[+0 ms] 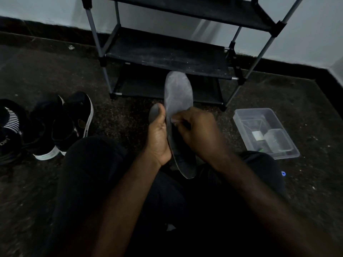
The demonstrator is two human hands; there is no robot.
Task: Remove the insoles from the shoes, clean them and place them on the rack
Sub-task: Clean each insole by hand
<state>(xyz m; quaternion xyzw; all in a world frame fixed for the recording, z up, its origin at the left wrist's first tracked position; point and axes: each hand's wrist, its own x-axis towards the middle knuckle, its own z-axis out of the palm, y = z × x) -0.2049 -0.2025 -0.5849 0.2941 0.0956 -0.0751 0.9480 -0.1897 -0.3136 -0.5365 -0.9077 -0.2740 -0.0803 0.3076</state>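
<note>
A grey insole (177, 93) stands upright in front of me, toe end up, over my lap. My left hand (158, 138) grips it from the left side, and a second dark insole edge (153, 113) shows behind my thumb. My right hand (196, 128) presses a small pale wipe (174, 120) against the insole's face, fingers curled round it. The black shoe rack (167, 54) stands just beyond, its shelves bare and dusty. A pair of black shoes with white soles (61, 125) sits on the floor at the left.
A clear plastic box (267, 132) holding small containers sits on the dark floor at the right. Another dark shoe with striped lining (10, 127) lies at the far left edge. My legs in dark trousers fill the lower middle. A pale wall with dark skirting runs behind the rack.
</note>
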